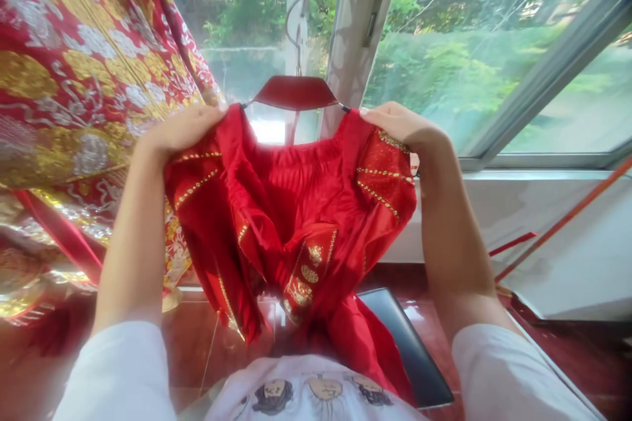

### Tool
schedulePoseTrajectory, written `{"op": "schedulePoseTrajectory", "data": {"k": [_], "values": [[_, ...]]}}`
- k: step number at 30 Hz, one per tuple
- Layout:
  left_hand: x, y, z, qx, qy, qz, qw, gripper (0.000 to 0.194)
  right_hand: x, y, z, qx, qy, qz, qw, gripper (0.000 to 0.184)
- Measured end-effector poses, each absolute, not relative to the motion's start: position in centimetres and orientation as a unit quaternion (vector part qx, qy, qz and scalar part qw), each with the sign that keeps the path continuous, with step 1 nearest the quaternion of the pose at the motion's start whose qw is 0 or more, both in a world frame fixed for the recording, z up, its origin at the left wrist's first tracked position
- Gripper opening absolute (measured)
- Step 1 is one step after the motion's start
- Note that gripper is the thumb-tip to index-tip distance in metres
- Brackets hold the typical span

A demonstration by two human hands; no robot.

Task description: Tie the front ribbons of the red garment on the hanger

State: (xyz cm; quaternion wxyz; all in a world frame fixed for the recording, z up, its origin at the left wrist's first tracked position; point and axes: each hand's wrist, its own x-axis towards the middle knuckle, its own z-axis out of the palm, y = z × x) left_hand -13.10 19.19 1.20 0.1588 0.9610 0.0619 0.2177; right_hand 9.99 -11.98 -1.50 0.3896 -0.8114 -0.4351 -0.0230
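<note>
A red garment [316, 177] with gathered cloth at the neck and gold beaded trim hangs in front of me on a dark red hanger [296, 93] with a metal hook. My left hand [190, 125] grips its left shoulder beside the end of the hanger. At the opposite shoulder, my right hand [395, 123] is closed on the cloth, thumb on top. Most of the fingers of both hands are hidden behind the fabric. The lower red cloth trails down near my shirt.
On the left hangs a large red cloth [74, 66] embroidered in gold and silver. Sliding windows [474, 79] with greenery outside stand ahead and to the right. Below, a black flat object [405, 342] lies over the red tiled floor [192, 335]. An orange pole [567, 214] slants at the right.
</note>
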Motion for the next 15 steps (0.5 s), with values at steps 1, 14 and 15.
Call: {"op": "schedulePoseTrajectory", "data": {"k": [1,14,15], "values": [[-13.8,18.0,0.5,0.951,0.085,0.271,0.123,0.051,9.7,-12.1,-2.2,-0.801,-0.431,-0.095,0.404,0.045],[-17.6,7.7,-15.6,0.84,0.326,0.433,-0.006,0.056,-3.5,-11.1,-19.7,-0.827,-0.148,-0.278,0.466,0.041],[-17.4,7.7,-15.3,0.85,0.331,0.41,-0.004,0.047,-3.4,-10.8,-19.9,-0.824,-0.161,-0.272,0.471,0.039]]}}
